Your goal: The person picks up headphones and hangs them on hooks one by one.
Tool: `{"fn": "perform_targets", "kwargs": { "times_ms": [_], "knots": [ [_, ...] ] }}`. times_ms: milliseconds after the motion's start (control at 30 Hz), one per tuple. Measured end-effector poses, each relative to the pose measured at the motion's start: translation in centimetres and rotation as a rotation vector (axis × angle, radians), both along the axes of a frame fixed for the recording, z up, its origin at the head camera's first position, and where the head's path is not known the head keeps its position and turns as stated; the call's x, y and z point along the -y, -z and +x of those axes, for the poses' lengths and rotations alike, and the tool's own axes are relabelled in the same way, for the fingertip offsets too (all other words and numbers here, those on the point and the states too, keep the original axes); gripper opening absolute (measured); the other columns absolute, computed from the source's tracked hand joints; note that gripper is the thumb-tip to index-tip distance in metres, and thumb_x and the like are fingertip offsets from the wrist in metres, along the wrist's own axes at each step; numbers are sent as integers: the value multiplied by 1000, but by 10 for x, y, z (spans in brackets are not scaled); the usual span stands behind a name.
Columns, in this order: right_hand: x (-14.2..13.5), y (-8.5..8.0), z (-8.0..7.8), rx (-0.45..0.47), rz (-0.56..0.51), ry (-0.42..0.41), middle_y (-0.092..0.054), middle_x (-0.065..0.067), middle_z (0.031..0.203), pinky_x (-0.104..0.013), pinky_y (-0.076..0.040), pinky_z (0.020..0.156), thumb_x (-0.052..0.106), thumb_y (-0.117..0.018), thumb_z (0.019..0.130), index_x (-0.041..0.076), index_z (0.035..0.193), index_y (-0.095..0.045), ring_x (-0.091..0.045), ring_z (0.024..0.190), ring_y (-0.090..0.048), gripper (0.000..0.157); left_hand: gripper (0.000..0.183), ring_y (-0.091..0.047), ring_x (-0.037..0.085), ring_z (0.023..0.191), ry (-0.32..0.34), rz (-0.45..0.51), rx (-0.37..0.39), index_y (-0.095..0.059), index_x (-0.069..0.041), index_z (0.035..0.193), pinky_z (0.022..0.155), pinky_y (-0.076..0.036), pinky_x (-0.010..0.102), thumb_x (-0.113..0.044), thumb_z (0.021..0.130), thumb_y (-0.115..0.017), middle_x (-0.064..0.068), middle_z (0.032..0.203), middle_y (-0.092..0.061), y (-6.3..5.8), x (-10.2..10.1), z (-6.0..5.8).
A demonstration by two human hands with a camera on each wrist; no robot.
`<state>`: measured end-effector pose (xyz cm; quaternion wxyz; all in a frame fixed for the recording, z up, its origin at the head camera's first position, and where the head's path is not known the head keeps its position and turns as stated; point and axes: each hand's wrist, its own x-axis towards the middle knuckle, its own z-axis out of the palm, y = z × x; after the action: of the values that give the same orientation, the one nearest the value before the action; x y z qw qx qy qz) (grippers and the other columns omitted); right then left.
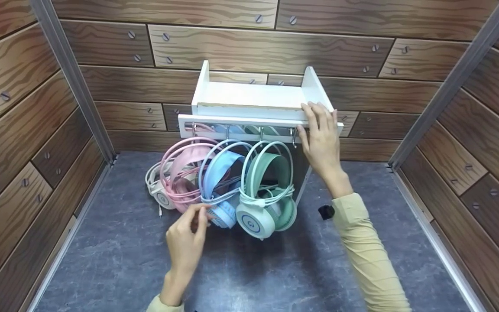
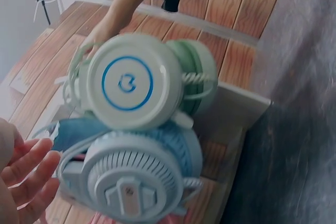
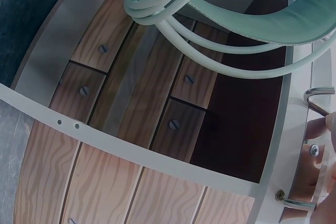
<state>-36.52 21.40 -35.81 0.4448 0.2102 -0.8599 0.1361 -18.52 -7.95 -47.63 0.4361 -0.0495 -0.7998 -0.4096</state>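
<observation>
A white shelf rack with a hook rail stands against the back wall. Pink headphones, blue headphones and mint-green headphones hang side by side from its hooks. My left hand is near the blue earcup, its fingers loosely bent. The left wrist view shows those fingers beside the blue headphones, holding nothing. My right hand rests on the rack's right end, fingers extended over the upper edge, thumb beside the rightmost hook. In the right wrist view it is mostly cut off.
White headphones are partly hidden behind the pink ones at the left. A small black object shows by the right sleeve. Wood-patterned walls enclose the dark grey floor on three sides.
</observation>
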Motion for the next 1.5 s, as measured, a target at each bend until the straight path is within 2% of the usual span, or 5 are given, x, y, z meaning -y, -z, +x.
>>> {"fn": "perform_targets", "kwargs": {
  "times_ms": [400, 700, 867, 1200, 1500],
  "knots": [
    [-1, 1, -1, 0, -3, 8, -40, -4, 138, -43, -3, 114, 36, -44, 95, 19, 139, -39, -20, 133, -27, 47, 13, -57, -2, 52, -34, 77, -15, -70, -17, 88, 49, -44, 13, -16, 90, -57, -16, 66, -64, -3, 28, -4],
    [-1, 1, 0, -10, 5, -5, -40, -4, 138, -45, -5, 113, 34, -45, 95, 18, 139, -39, -20, 133, -28, 47, 17, -59, 2, 52, -68, 148, 63, -69, -17, 91, 49, -43, 11, -23, 92, -54, -11, 63, -64, -7, 50, -3],
    [-1, 0, 0, -3, 5, 2, -40, -4, 138, -45, -5, 113, 34, -44, 95, 18, 139, -39, -19, 133, -27, 47, 17, -62, 8, 56, -14, 219, 73, -68, -13, 96, 50, -46, 13, -21, 93, -54, -6, 70, -67, -9, 63, -7],
    [0, 1, 0, -3, 7, 1, -40, -4, 138, -44, -4, 113, 34, -44, 95, 18, 139, -39, -19, 133, -28, 47, 16, -59, -2, 66, -25, 323, 98, -66, -7, 101, 52, -50, 15, -13, 92, -54, 6, 81, -68, -16, 78, -9],
    [-2, 1, 0, -4, 2, 1, -40, -4, 138, -43, -4, 114, 34, -45, 95, 18, 139, -39, -19, 133, -27, 47, 20, -60, 9, 74, -86, 406, 106, -65, -9, 104, 55, -51, 16, -22, 91, -57, 6, 86, -66, 4, 95, -28]
  ]
}}
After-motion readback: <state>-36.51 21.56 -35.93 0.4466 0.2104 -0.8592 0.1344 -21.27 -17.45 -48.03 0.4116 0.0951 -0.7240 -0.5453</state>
